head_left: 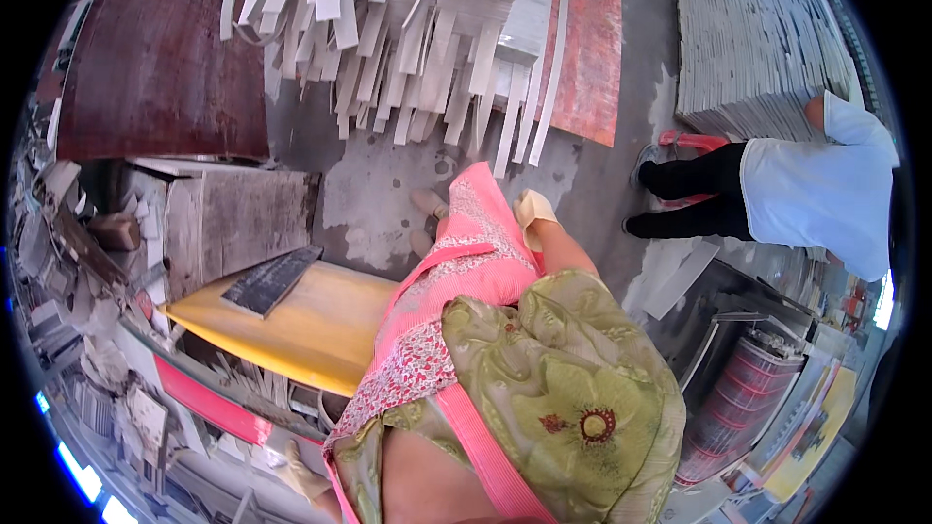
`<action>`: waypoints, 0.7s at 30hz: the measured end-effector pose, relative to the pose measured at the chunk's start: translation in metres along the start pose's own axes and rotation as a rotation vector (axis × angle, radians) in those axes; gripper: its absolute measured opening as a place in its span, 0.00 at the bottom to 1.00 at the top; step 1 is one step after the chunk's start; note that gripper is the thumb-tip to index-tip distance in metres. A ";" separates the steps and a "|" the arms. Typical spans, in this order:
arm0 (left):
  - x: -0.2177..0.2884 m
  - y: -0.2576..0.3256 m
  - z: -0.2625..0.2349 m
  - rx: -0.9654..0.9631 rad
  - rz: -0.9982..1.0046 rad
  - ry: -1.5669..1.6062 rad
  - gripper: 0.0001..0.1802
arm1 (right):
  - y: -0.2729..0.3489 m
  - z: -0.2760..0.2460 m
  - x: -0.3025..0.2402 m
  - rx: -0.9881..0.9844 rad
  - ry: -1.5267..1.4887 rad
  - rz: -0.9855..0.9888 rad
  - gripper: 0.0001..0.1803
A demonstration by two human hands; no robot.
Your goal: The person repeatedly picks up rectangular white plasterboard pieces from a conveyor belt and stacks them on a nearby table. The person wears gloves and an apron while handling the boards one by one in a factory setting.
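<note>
My left hand [303, 475], in a pale glove, is low at the left, beside the whitish end of a red rail [209, 398]. Its fingers look stretched toward that rail; whether they touch it is unclear. In a cream glove, my right hand [533, 210] hangs beside my pink apron [476, 199] over the grey floor. No object shows in it, and its fingers are mostly hidden. A yellow board [330, 320] lies left of my body, with a dark slab [270, 281] on top.
Long pale strips [417, 58] jut from a stack ahead, beside a reddish board [587, 49]. A dark red panel [165, 49] and a wooden box [243, 228] are left. Right, a person [815, 194] stands near stacked pale sheets [767, 29]; a machine with a red-striped roller [743, 408] is nearer.
</note>
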State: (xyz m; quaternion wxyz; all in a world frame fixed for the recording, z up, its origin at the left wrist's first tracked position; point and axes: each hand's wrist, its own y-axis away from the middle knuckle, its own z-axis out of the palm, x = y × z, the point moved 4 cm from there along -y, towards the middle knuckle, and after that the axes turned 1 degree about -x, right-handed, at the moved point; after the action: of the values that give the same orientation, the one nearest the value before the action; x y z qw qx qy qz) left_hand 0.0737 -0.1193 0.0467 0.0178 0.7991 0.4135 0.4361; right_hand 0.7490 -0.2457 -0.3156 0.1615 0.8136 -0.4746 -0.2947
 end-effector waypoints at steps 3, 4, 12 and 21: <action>0.005 0.009 -0.003 -0.020 0.039 0.019 0.31 | 0.000 -0.004 -0.014 0.014 -0.047 -0.025 0.13; 0.004 0.016 -0.003 -0.015 0.045 0.026 0.30 | 0.004 -0.020 -0.029 0.032 -0.023 -0.053 0.12; 0.050 0.052 0.003 -0.044 0.329 0.077 0.38 | -0.005 -0.051 -0.032 0.184 0.010 -0.100 0.11; 0.162 0.055 0.195 -0.334 0.663 -0.494 0.50 | 0.000 -0.121 0.013 0.179 -0.251 0.027 0.17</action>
State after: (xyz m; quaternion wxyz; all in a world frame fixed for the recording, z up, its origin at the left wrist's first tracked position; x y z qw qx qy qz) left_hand 0.2929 0.0189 0.0578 0.1040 0.9548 0.0422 0.2751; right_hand 0.8301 -0.2589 -0.2256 0.0317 0.7752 -0.5261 -0.3483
